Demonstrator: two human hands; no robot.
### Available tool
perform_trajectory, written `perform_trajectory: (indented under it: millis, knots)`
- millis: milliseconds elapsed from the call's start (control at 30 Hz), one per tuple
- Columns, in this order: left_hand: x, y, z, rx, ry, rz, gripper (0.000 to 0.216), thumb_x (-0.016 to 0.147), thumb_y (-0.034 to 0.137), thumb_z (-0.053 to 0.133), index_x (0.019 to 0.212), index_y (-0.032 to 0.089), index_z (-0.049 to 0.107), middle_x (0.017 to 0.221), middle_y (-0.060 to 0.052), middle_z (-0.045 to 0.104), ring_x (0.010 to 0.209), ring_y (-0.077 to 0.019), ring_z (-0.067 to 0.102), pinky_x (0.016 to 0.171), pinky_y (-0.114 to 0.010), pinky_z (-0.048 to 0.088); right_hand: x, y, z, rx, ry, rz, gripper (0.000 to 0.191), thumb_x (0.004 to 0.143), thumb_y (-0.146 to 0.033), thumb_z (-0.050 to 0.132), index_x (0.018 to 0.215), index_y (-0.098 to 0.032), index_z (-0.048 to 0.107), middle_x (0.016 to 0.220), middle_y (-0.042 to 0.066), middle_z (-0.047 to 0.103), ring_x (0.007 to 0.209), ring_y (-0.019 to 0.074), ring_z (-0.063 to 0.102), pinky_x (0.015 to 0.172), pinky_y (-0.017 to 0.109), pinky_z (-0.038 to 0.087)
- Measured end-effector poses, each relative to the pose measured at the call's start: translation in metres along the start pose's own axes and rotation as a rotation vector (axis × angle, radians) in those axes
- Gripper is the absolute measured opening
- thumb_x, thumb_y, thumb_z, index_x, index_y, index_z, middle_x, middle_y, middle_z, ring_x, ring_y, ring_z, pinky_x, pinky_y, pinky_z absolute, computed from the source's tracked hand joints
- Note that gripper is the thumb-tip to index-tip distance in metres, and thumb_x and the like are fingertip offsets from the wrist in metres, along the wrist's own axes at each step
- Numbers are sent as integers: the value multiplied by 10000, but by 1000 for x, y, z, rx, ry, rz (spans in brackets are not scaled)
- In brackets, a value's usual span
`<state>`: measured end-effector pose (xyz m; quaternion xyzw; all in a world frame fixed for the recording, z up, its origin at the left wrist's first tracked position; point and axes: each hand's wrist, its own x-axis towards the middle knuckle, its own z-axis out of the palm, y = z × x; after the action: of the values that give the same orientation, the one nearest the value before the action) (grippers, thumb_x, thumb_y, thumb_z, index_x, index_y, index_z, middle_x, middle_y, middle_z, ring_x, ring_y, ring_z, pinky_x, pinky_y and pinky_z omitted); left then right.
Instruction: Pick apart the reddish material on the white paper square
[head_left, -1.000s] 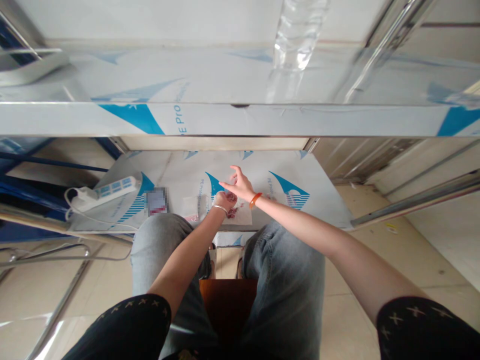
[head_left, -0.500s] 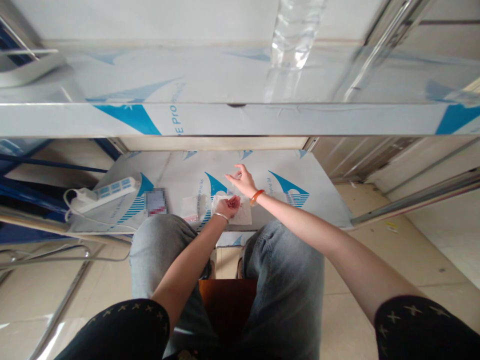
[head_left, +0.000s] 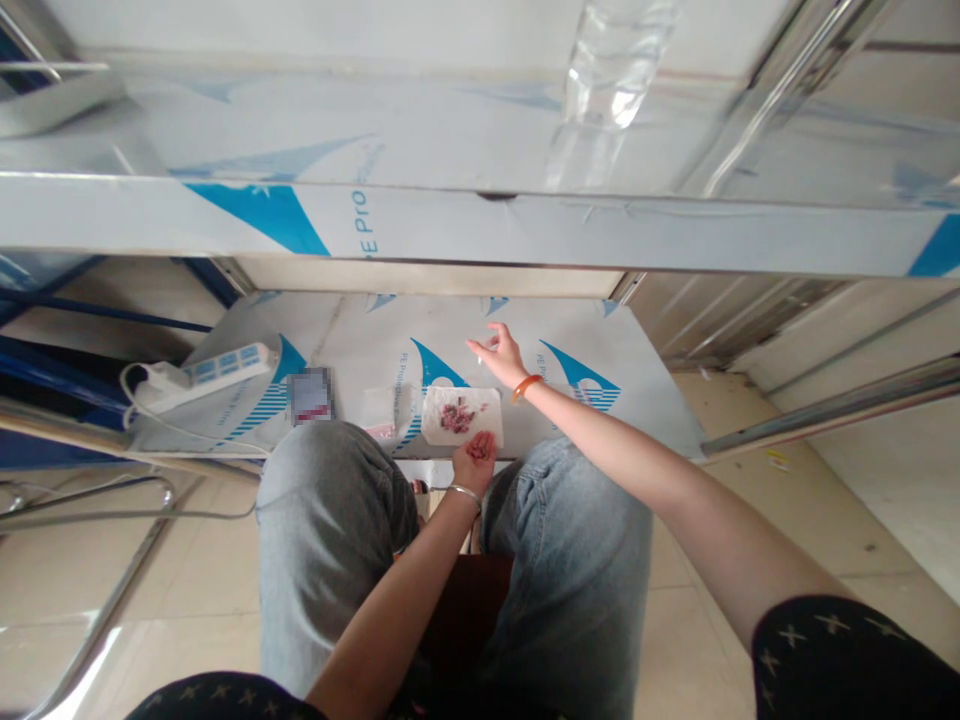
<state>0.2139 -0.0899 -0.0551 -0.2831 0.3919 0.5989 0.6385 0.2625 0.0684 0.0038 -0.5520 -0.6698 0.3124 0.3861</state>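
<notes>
Left of both hands lies a power strip (head_left: 214, 368). "PE Pro" reads on the shelf film (head_left: 360, 225) above. The left hand (head_left: 478, 450), cupping pink bits, touches the white tissue (head_left: 461, 415), whose long axis runs left-right. The right hand (head_left: 501, 355) hovers half-open beyond it, empty.

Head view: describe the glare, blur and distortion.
Head view: wide-angle lens bends the film-covered steel upper shelf; soft glare washes its top, where the clear plastic bottle is smeared. A pixelated patch hides something on the lower shelf. The white tissue with reddish bits and both hands are fairly sharp.
</notes>
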Motion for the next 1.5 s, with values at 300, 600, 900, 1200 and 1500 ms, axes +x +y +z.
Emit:
perform_trajectory:
  millis: [300,600,900,1200,1500]
  knots:
    - [5,10,6,-22,78,20,313,839,-11,338,728,139,589,584,-49,551,504,-130,589,507,-212,535,1,5,1,-15,-50,2,630,705,-555,705,1189,-201,512,828,-7,594,832,193,618,775,313,462]
    - [-3,25,18,164,120,-42,324,847,-3,330,878,155,611,694,-54,555,578,-153,567,564,-242,528,4,9,1,-41,-82,14,624,711,-545,716,1190,-200,514,841,-6,601,837,184,625,792,309,468]
    - [-4,26,28,227,106,6,228,923,131,348,775,181,513,674,-27,491,576,-137,495,526,-208,478,3,12,2,-14,-153,22,634,711,-525,734,1198,-189,504,837,-1,601,686,148,621,656,266,484]
    - [-3,36,37,315,150,-32,256,956,169,287,953,167,543,989,-121,587,888,-179,630,666,-237,532,0,6,1,-6,-235,67,659,711,-399,773,1254,-175,475,795,-12,604,640,137,621,654,255,497]
    - [-10,50,37,394,152,-69,301,959,218,307,1140,156,540,1110,-176,581,1112,-230,604,732,-251,546,1,10,2,-8,-288,153,684,721,-263,715,1326,-155,414,758,-19,595,615,131,595,599,236,492]
